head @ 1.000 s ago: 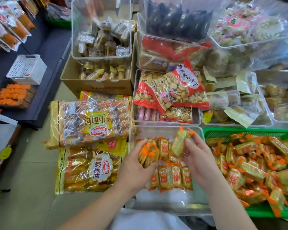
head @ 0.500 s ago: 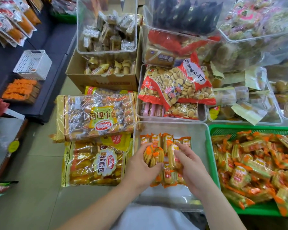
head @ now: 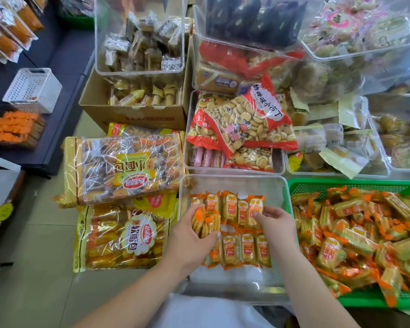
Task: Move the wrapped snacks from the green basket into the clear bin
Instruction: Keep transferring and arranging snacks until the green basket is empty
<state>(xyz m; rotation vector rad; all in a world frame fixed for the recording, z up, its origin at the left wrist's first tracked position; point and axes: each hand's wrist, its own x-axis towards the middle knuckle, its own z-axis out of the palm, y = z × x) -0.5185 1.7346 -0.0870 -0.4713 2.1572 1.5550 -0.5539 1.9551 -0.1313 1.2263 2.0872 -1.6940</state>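
Viewing position: head camera, looking down on both hands above a crowded snack display.
Left hand (head: 194,235): curled round a held bundle (head: 205,221) of orange-and-yellow wrapped snacks, which stand on end in the grip over the left part of the clear bin.
Right hand (head: 275,223): fingers relaxed and lightly bent, fingertips (head: 258,215) touching the right-end packet of the back row; it grasps nothing.
Clear bin (head: 232,182): directly in front of the person, with the bread bags on its left and the green basket just beside it on the right.
Back row (head: 229,207): five packets side by side, labels up, in the far half of the bin.
Front row (head: 247,249): packets laid flat side by side, nearer the person; the left end is hidden under the left hand.
Green basket (head: 317,185): heaped with loose snacks (head: 355,235) of the same kind, lying at all angles.
Bread bags (head: 121,166): two large clear-and-yellow bags, one behind the other, on the tiled floor.
Biscuit bag (head: 242,119): red and clear, full of small round biscuits, in the bin beyond the clear bin.
Cardboard box (head: 133,114): open, holding wrapped cakes, beyond the bread bags.
White basket (head: 33,89): perforated, on the dark surface at far left.
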